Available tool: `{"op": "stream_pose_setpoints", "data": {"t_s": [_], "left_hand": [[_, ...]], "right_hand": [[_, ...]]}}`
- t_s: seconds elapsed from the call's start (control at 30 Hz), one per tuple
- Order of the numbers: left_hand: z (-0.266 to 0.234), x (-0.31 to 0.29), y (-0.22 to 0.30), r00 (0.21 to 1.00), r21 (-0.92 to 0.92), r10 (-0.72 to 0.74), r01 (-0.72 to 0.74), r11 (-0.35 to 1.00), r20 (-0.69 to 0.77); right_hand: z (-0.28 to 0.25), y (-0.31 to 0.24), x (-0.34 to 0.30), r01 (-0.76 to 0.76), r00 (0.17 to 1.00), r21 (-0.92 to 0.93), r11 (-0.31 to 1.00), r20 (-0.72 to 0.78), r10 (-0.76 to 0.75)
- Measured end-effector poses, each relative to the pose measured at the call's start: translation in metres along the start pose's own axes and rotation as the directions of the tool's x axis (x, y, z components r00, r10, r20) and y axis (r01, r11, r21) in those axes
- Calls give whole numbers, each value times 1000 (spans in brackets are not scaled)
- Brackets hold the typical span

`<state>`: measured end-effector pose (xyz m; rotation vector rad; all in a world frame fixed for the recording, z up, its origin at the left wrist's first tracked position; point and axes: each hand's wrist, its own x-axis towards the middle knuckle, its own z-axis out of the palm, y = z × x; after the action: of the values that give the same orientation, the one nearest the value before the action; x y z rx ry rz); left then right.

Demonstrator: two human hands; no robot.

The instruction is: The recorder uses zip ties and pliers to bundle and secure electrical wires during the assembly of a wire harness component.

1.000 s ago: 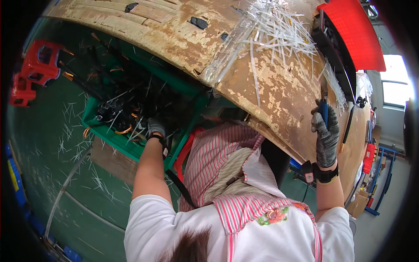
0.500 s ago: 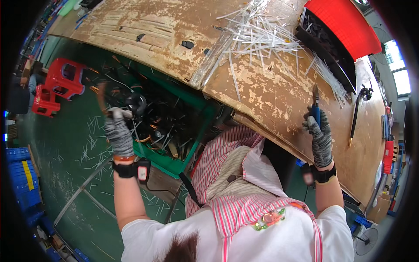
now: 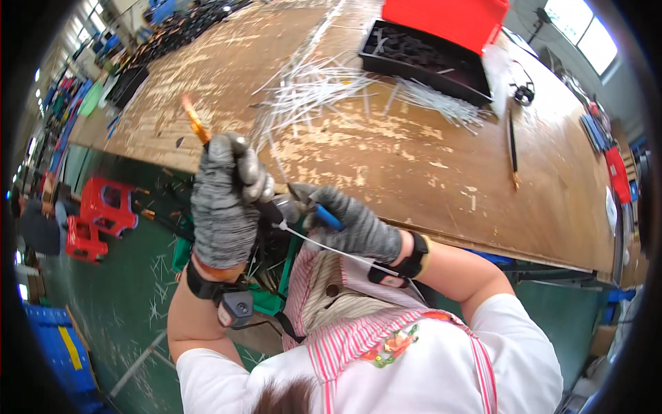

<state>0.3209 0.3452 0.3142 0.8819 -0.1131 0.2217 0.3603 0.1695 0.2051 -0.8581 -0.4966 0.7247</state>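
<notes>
In front of my body, at the table's near edge, my gloved left hand [image 3: 224, 203] is closed around a black cable bundle [image 3: 270, 211]. Its bare copper-coloured end [image 3: 196, 125] sticks up past my fingers. A white cable tie [image 3: 331, 250] sits around the bundle, its long tail trailing toward my right forearm. My gloved right hand [image 3: 362, 228] grips blue-handled cutters [image 3: 327, 217], with their jaws close to the bundle beside my left fingers. Exactly what the jaws touch is too blurred to tell. Both wrists wear black straps with small devices.
White cable ties [image 3: 314, 93] lie heaped on the worn wooden table [image 3: 407, 165]. Behind them stand a black tray [image 3: 427, 65] of dark pieces and a red bin [image 3: 448, 19]. Another black cable [image 3: 512, 148] lies right. Red stools [image 3: 107, 207] stand left; a green crate [image 3: 272, 300] sits below the edge.
My left hand has come up from over the green crate with the cable bundle. My right hand has moved left with the cutters, bringing them to it. The view has shifted.
</notes>
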Motion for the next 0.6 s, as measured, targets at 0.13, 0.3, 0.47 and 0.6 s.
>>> {"op": "stream_pose_setpoints", "data": {"t_s": [0.13, 0.3, 0.47, 0.6], "left_hand": [[8, 39, -44, 995, -105, -39, 30, 994, -87], [2, 65, -64, 996, 252, -87, 84, 964, 3], [-14, 30, -62, 948, 935, -22, -317, -160, 318], [-39, -9, -96, 853, 798, -47, -505, -328, 520]], "right_hand": [[-35, 21, 15, 143, 965, -607, 782, -90, -247], [-44, -9, 36, 49, 893, -474, 879, -373, -250], [-65, -4, 46, 24, 873, -437, 899, -430, -232], [-86, 1, 62, 22, 891, 266, 964, -442, 102]]}}
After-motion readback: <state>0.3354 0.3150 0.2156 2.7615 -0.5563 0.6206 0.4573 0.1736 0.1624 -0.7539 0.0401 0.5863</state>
